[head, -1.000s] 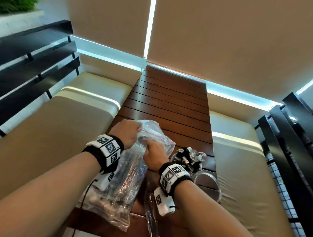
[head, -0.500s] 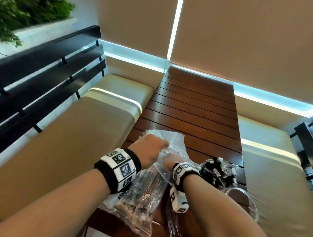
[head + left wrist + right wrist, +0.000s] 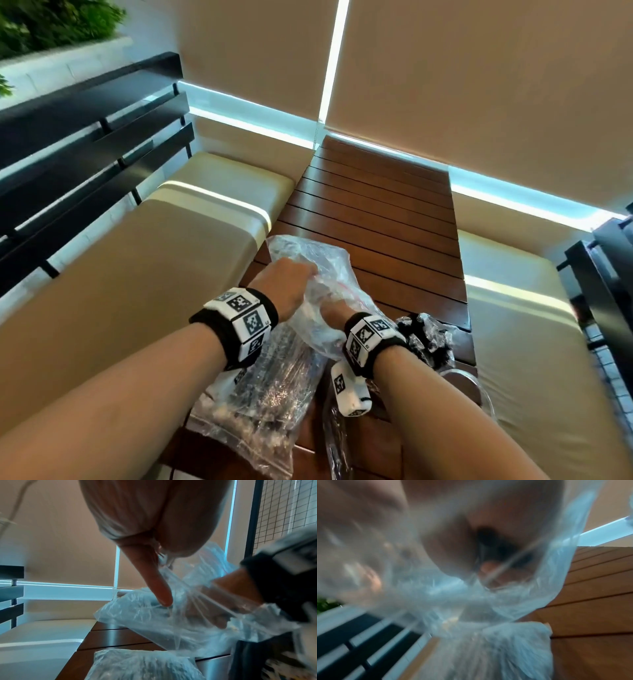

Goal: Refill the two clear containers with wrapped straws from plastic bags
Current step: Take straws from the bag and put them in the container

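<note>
Your left hand (image 3: 286, 286) pinches the mouth of the crinkled clear plastic bag (image 3: 274, 383) at lower centre on the slatted brown wooden desk (image 3: 376, 212); your right hand (image 3: 334, 313), inside, has an unreadable grip. Hold the mouth wide.

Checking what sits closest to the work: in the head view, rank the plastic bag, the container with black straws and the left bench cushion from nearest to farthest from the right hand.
1. plastic bag: the right hand is inside its mouth.
2. container with black straws: just right of that wrist, on the wooden table.
3. left bench cushion: across the table, beyond the left hand.
</note>
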Motion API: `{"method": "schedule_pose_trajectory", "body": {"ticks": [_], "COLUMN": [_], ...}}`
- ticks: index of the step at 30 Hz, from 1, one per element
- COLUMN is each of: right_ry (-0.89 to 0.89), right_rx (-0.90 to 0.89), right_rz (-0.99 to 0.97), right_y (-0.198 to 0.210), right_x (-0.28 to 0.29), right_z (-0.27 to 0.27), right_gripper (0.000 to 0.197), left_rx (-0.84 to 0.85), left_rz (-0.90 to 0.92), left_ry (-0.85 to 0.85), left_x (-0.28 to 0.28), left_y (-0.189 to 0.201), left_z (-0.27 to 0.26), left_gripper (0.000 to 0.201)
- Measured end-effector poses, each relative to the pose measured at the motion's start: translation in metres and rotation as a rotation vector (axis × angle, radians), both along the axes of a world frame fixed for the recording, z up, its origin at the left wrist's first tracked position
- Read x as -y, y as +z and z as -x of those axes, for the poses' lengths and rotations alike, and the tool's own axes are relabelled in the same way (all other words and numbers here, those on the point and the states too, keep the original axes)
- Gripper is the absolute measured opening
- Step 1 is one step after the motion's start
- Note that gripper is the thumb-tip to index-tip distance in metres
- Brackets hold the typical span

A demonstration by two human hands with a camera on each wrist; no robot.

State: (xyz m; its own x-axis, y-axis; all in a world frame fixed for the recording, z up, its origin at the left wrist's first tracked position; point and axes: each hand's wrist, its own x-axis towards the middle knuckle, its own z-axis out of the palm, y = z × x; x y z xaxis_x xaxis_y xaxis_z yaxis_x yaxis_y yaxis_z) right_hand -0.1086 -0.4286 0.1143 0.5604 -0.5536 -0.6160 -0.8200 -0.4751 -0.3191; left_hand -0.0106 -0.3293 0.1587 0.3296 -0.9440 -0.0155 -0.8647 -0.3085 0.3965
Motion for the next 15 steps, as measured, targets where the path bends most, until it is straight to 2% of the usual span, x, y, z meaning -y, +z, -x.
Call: {"method": "schedule_pose_trajectory", "body": {"ticks": [3,7,10,13,15], "right_ry": [-0.116,-0.157,-0.035,0.035,0.052], "right_rx": [0.146,0.171,0.109,0.093,0.086], "right_rz": [-0.014,0.111,0.189,0.158,0.16], "right_y": [0.035,0.049,0.052,0.068,0.084], "right_x": [0.001,-0.001,-0.003,-0.007,-0.008], "right_z": [0.01,0.025,0.035,0.054,0.071], "right_gripper": [0.041,0.044,0.036,0.048,0.046], "left_rx": [-0.002,0.04,0.01,-0.048,-0.077], "left_rz": [0.037,0.083,0.096,0.087,0.038], "left_ry": [0.051,0.084,0.155,0.26,0.292], "left_x": [0.012,0.028,0.037,0.041,0.039], "left_y": [0.006,0.018,0.021,0.015,0.011], "left_z": [-0.002,0.002,0.002,-0.004,-0.01], "left_gripper": [0.039,0.04,0.033,0.033,0.036]}}
